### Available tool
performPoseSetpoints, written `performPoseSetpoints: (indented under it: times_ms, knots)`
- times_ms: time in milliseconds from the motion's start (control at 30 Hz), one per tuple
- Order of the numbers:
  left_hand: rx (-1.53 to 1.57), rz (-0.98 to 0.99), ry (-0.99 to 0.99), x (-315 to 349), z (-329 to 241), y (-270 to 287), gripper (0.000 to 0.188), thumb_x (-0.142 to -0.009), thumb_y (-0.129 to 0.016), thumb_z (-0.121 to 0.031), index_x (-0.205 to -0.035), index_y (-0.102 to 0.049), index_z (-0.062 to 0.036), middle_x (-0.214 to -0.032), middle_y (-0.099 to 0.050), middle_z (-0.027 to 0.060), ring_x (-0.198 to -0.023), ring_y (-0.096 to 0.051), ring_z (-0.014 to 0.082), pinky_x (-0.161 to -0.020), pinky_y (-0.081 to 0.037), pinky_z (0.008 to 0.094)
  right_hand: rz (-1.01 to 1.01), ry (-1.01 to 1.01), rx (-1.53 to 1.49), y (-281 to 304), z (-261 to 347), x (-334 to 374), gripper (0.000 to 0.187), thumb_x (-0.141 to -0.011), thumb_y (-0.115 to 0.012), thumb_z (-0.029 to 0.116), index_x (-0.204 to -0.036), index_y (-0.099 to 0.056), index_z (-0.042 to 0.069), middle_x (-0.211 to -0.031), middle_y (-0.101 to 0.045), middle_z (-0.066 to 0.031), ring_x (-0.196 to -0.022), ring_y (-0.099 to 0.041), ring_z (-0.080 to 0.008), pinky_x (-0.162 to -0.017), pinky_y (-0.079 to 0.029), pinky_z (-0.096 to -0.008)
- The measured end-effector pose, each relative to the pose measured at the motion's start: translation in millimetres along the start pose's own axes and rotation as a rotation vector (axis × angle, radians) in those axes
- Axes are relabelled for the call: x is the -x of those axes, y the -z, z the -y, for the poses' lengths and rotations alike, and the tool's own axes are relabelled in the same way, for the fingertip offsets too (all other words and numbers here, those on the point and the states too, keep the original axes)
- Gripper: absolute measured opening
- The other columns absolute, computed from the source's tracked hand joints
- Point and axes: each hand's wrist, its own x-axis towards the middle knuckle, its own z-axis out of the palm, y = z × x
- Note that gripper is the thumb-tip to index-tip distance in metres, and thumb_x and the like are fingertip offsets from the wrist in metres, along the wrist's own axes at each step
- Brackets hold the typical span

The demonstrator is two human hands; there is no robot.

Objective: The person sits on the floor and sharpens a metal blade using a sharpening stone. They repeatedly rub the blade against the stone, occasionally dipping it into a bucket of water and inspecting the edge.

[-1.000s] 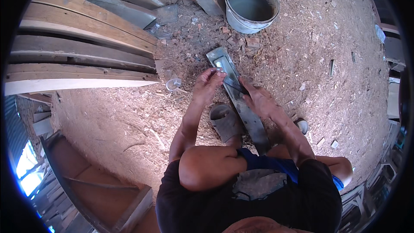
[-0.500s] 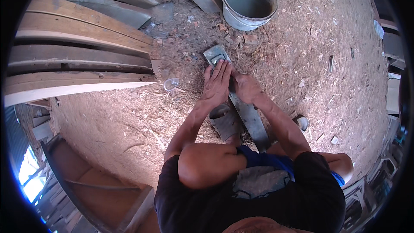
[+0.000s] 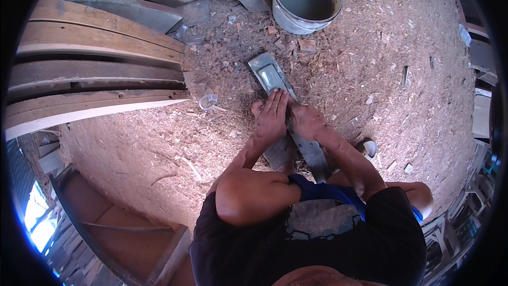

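A long grey sharpening stone [image 3: 270, 77] lies on the sawdust ground, running from the bucket side back toward my legs. Both hands sit together on its middle. My left hand [image 3: 272, 119] lies flat, fingers stretched forward and pressing down on a small dark blade that is almost wholly hidden beneath them. Right beside it, my right hand [image 3: 307, 123] is closed around the blade's rear end. My left foot [image 3: 281, 152] in a grey sandal rests just left of the stone.
A grey bucket [image 3: 286, 18] with water stands at the far end of the stone. Stacked wooden planks [image 3: 95, 74] fill the left side. A clear plastic cup [image 3: 207, 101] lies near them, and a small white object [image 3: 369, 148] lies to the right. Wood chips cover the ground.
Both hands slid forward along the stone, then came back toward my body, so more of the stone's far end shows now.
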Motion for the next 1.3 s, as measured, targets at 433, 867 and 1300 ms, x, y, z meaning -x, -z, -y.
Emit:
performPoseSetpoints:
  times_ms: [433, 867, 1300]
  knots:
    - [0.261, -0.215, 0.142, 2, 1, 44, 0.067, -0.082, -0.075, -0.014, -0.144, -0.051, -0.0025, -0.134, -0.062, 0.0172, -0.113, -0.065, 0.0305, -0.101, -0.043, 0.046, -0.002, -0.066, -0.077, 17, 26, 41, 0.055, -0.103, -0.047, 0.021, -0.155, -0.037, 0.008, -0.104, -0.07, -0.0313, -0.097, -0.068, -0.0513, -0.091, -0.052, -0.0586]
    - [1.726, -0.102, 0.599, -28, 8, 49, 0.024, -0.104, -0.063, -0.016, -0.124, -0.065, -0.002, -0.099, -0.073, 0.0076, -0.089, -0.071, 0.0178, -0.076, -0.06, 0.0331, -0.306, 0.017, -0.378, 16, 37, 48, 0.035, -0.106, -0.052, 0.022, -0.139, -0.051, 0.01, -0.102, -0.069, -0.029, -0.096, -0.065, -0.0536, -0.085, -0.051, -0.059]
    - [1.747, -0.172, 0.343, -16, 27, 46, 0.039, -0.105, -0.062, -0.014, -0.14, -0.057, 0.0012, -0.113, -0.072, 0.0117, -0.098, -0.071, 0.0203, -0.088, -0.058, 0.0356, -0.249, 0.127, -0.902, -9, 39, 37, 0.03, -0.111, -0.046, 0.026, -0.118, -0.055, -0.001, -0.078, -0.058, -0.0054, -0.068, -0.057, -0.0137, -0.065, -0.051, -0.0311]
